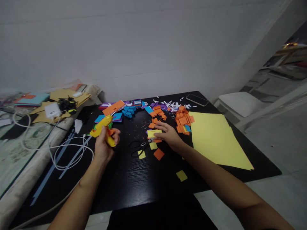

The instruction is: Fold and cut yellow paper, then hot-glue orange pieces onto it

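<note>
My left hand [105, 145] is wrapped round the grip of a yellow glue gun [103, 126], its nozzle tilted up and to the right. A yellow paper piece [153, 133] lies under the fingertips of my right hand [169, 135], which pinch its right edge. Just below that piece, part of an orange paper shows. Beside it to the left lie black scissors [139, 147]. Small yellow squares [142, 154] and an orange square [159, 154] rest near them on the black table [134, 185].
Folded orange papers [183, 118] are heaped right of centre, by large yellow sheets [213, 137]. A phone [197, 99] lies at the back right. White cable [72, 145] loops at the left. Blue folded pieces [129, 111] and white scraps stand along the back.
</note>
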A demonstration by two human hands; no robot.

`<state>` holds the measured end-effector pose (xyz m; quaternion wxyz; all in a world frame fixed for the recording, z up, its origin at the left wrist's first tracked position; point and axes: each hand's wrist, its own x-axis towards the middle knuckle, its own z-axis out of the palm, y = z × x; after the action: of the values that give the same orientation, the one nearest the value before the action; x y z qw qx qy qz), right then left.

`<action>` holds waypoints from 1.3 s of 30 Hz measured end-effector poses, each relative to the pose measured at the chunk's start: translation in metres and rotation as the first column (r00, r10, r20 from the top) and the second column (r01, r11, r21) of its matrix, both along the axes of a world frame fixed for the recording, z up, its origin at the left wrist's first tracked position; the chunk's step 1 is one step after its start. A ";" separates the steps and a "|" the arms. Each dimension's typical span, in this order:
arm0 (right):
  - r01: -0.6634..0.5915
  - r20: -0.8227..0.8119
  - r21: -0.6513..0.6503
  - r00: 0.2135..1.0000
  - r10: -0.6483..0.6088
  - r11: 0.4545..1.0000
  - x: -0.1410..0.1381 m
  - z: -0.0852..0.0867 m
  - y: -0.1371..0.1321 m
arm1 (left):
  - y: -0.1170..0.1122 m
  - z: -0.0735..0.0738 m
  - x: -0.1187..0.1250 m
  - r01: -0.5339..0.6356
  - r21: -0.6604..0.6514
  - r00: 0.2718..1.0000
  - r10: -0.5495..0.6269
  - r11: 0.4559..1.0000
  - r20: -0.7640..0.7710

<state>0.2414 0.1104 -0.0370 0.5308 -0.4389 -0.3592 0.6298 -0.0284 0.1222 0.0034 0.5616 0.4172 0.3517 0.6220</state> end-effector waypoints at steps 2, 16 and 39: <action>-0.021 -0.006 -0.008 1.000 0.021 1.000 0.000 -0.003 0.001 | -0.002 0.000 -0.001 0.042 0.030 0.998 -0.041 0.999 -0.042; -0.099 0.179 0.205 0.982 0.063 0.974 -0.012 0.003 -0.011 | -0.014 -0.018 0.010 0.223 -0.185 0.692 -0.289 0.957 -0.661; -0.073 0.173 0.199 0.984 0.038 0.977 -0.017 0.000 -0.014 | -0.015 -0.032 0.009 0.309 -0.088 0.519 -0.245 0.947 -0.819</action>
<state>0.2239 0.0960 -0.0368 0.5232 -0.4233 -0.4776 0.5648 -0.0196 0.1074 -0.0288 0.4106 0.7269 0.4791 0.2708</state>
